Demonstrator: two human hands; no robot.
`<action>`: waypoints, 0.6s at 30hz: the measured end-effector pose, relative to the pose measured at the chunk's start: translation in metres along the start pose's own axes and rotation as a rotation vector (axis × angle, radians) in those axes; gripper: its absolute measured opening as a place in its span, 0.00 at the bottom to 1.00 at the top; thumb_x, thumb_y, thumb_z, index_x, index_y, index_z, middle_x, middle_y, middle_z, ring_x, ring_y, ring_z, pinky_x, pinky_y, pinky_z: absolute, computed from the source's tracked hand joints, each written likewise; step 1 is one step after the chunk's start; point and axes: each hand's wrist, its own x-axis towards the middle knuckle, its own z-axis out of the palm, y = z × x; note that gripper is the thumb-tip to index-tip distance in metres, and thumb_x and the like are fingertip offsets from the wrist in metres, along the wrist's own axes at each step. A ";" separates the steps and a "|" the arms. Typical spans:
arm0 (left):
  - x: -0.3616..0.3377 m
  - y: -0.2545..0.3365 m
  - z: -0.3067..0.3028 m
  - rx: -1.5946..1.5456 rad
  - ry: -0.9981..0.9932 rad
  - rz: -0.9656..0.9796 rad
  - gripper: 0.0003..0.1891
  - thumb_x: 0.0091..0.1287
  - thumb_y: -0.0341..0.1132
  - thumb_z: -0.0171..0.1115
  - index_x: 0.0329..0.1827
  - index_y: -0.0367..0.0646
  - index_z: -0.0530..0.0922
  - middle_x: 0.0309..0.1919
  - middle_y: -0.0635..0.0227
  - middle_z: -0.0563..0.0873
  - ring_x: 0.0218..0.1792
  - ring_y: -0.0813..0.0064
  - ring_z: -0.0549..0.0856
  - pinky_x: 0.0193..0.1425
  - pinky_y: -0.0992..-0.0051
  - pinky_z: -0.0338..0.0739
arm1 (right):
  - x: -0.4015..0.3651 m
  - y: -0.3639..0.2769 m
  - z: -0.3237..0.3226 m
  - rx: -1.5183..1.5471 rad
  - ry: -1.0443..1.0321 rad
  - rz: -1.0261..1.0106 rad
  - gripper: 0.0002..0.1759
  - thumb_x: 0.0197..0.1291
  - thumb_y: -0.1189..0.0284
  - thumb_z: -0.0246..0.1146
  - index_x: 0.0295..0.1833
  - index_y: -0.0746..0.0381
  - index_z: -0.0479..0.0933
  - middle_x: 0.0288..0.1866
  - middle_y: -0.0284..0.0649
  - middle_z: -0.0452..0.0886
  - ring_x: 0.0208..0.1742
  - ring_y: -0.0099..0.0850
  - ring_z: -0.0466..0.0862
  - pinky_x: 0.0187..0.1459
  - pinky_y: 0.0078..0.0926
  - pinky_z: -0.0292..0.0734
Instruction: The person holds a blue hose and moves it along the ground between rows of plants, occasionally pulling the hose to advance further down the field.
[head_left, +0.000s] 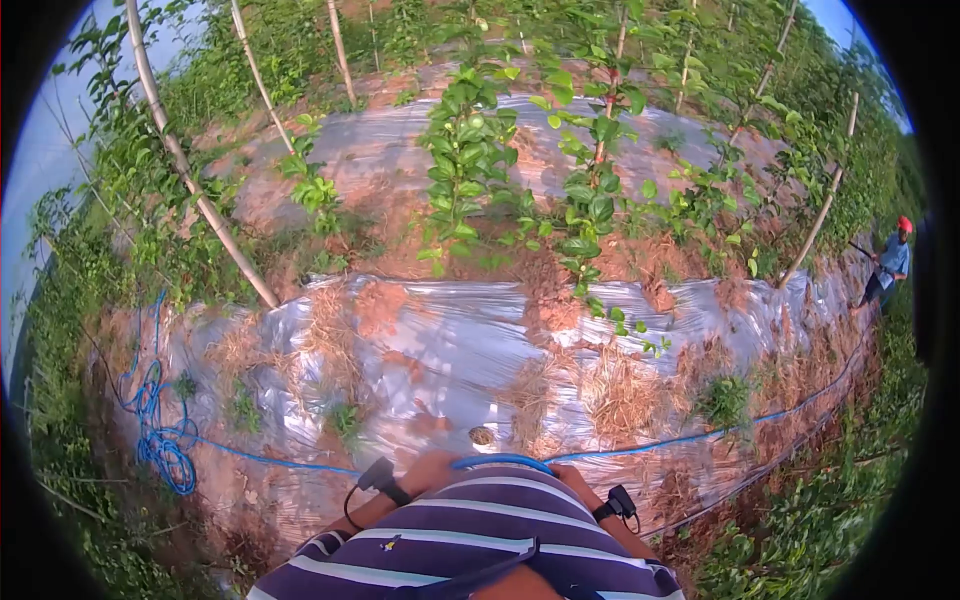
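A blue hose (500, 459) spans the gap between my two hands, close in front of my striped shirt (470, 510). Its near stretch looks thicker than the parts out on the ground. My left hand (428, 470) is closed on the hose at the left, partly covered by the shirt. On the other side my right hand (570, 477) grips it too, with most fingers hidden behind the shirt. From my hands the hose runs left to a tangled coil (165, 450) and right along the bed's edge.
Silvery plastic mulch (450, 330) with dry straw (620, 395) and soil covers the bed ahead. Leafy vines (460, 150) climb beyond it, among bamboo poles (190, 160). A person in a red cap (890, 265) stands far right. Dense greenery (800, 530) borders the near right.
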 end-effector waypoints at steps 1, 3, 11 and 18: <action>0.003 -0.022 0.003 0.089 -0.037 -0.046 0.23 0.63 0.53 0.63 0.54 0.49 0.83 0.39 0.54 0.87 0.42 0.52 0.85 0.48 0.60 0.78 | 0.004 -0.009 0.002 -0.020 -0.044 -0.016 0.16 0.58 0.62 0.68 0.44 0.64 0.82 0.31 0.44 0.84 0.35 0.27 0.81 0.40 0.31 0.75; -0.010 -0.022 -0.003 0.014 0.074 -0.036 0.20 0.63 0.52 0.65 0.45 0.43 0.82 0.32 0.53 0.84 0.34 0.59 0.83 0.42 0.63 0.76 | 0.013 -0.022 0.007 -0.031 -0.070 0.058 0.15 0.58 0.64 0.67 0.44 0.65 0.82 0.30 0.45 0.84 0.34 0.24 0.80 0.39 0.31 0.75; -0.021 -0.048 -0.016 -0.103 0.150 -0.059 0.22 0.63 0.52 0.68 0.38 0.37 0.83 0.24 0.52 0.82 0.26 0.68 0.81 0.35 0.67 0.74 | 0.042 -0.026 0.030 -0.025 -0.107 -0.009 0.16 0.57 0.65 0.68 0.45 0.66 0.82 0.30 0.48 0.83 0.33 0.25 0.80 0.39 0.32 0.75; -0.026 -0.032 -0.034 -0.161 0.071 -0.058 0.21 0.64 0.52 0.66 0.40 0.40 0.83 0.27 0.53 0.83 0.30 0.63 0.82 0.37 0.65 0.75 | 0.044 -0.029 0.035 -0.116 -0.076 0.030 0.15 0.57 0.63 0.66 0.41 0.65 0.82 0.33 0.51 0.83 0.35 0.38 0.83 0.40 0.37 0.75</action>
